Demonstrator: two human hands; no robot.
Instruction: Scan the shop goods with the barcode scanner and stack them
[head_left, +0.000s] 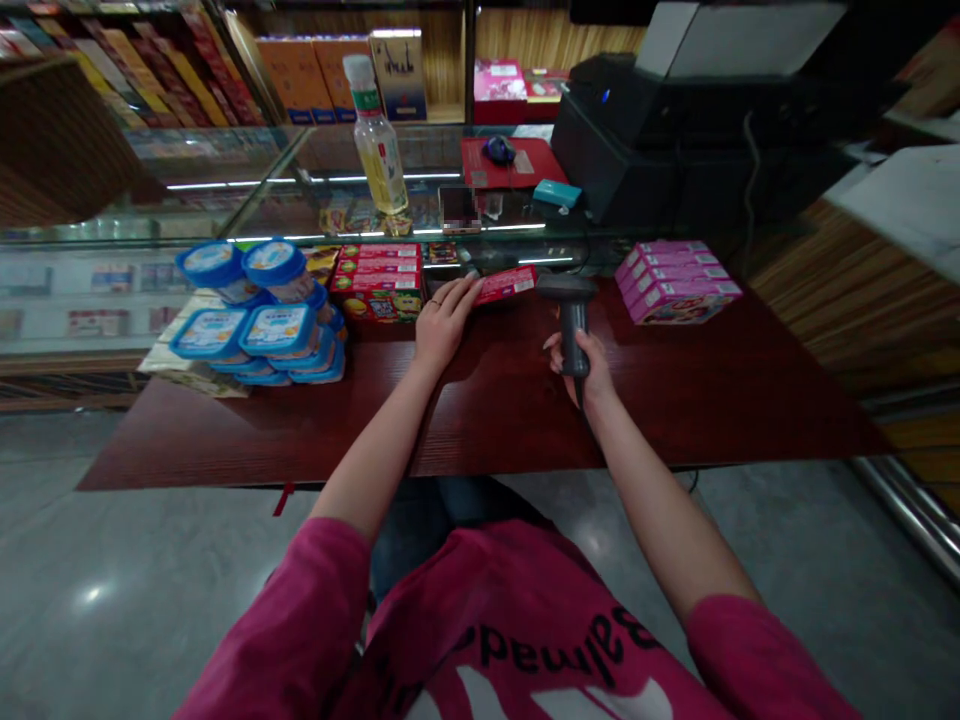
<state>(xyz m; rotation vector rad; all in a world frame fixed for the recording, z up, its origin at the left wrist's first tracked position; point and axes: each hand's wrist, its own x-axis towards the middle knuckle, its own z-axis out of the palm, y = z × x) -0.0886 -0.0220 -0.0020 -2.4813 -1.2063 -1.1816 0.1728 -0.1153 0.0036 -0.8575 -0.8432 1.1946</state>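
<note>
My left hand is closed on one end of a flat red box, which it holds just above the wooden table. My right hand is wrapped round the handle of a dark barcode scanner, whose head is close to the red box's right end. To the left of my left hand, more red boxes stand stacked together. Further left are several blue-lidded plastic tubs piled up. Beyond the scanner on the right is a stack of purple-pink boxes.
Behind the wooden table stands a glass counter with a bottle of yellow liquid, a turquoise object and a mouse on a red mat. Black equipment fills the back right. A woven basket shows at upper left.
</note>
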